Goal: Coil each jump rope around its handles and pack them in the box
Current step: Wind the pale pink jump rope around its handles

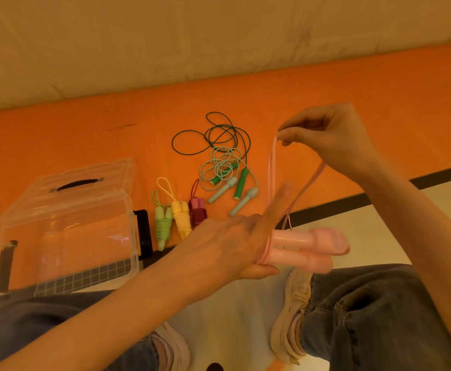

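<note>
My left hand [235, 245] grips the two pink handles [304, 247] of a pink jump rope side by side, index finger stretched out. One turn of pink cord sits around the handles near my fingers. My right hand [328, 137] pinches the pink cord [272, 167] and holds it up above the handles. On the orange mat lie three coiled ropes: light green [162, 226], yellow [181, 218] and dark red [198, 211]. Two loose ropes, dark green [241, 183] and pale mint [243, 202], lie tangled behind them. The clear plastic box [66, 228] stands open at the left.
The orange mat [85, 135] ends at a beige wall behind and at a black border strip [339, 207] in front. My knees in jeans and my pale shoes [294, 311] fill the lower frame. A black object [144, 234] lies beside the box.
</note>
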A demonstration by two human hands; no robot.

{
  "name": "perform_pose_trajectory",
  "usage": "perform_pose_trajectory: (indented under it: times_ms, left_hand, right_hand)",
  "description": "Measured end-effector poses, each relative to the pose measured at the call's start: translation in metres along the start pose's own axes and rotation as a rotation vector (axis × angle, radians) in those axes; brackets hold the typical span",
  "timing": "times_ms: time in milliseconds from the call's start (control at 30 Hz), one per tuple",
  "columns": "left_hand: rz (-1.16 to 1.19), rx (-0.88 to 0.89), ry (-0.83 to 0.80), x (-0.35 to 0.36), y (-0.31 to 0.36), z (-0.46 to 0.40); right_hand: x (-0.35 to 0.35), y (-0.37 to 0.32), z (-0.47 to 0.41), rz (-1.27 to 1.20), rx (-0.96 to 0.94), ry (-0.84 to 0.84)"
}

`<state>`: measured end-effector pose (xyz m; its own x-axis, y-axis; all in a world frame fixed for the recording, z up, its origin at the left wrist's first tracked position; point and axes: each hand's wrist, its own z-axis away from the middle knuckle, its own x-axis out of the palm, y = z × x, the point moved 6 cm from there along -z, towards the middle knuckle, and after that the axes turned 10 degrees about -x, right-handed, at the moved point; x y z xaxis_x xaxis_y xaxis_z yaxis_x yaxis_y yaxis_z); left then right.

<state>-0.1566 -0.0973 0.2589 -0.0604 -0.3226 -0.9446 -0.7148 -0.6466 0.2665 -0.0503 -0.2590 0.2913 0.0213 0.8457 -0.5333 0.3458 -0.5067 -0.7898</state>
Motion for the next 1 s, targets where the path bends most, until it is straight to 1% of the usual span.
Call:
perform_pose_trajectory:
  times_ms: [67,133,200,333,400,533,600,667,867,1000]
  left_hand:
    - [-0.099,0.083,-0.02,0.006,0.007,0.002]
    - [-0.154,0.099,-0.032,0.014,0.008,0.005]
    - [-0.106,0.074,-0.118,0.022,0.009,0.006]
    - [-0.027,-0.024,-0.331,0.035,0.004,0.008]
    - [0.005,-0.063,-0.385,0.04,0.002,0.011]
    - [0.084,-0.067,-0.401,0.03,-0.001,0.011]
    - [0.121,-0.019,-0.308,0.022,-0.002,0.011]
    - [0.137,-0.001,-0.296,0.02,-0.004,0.012]
    - [0.151,-0.072,-0.275,0.024,-0.01,0.01]
    - [0.102,-0.134,-0.351,0.029,-0.011,0.011]
  right_hand:
    - [0.004,-0.003,-0.001,-0.035,-0.005,-0.02]
    - [0.008,-0.005,-0.001,-0.021,-0.011,-0.051]
    - [0.012,-0.005,-0.001,0.016,-0.018,-0.075]
    - [0.011,-0.001,-0.001,0.056,0.012,-0.046]
    - [0.013,0.001,-0.001,0.093,0.029,-0.064]
    - [0.017,0.005,-0.002,0.119,0.059,-0.084]
    - [0.016,0.007,-0.002,0.13,0.058,-0.077]
    - [0.015,0.009,-0.002,0.142,0.059,-0.074]
    - [0.01,0.011,-0.003,0.146,0.059,-0.052]
    - [0.009,0.011,-0.002,0.155,0.058,-0.04]
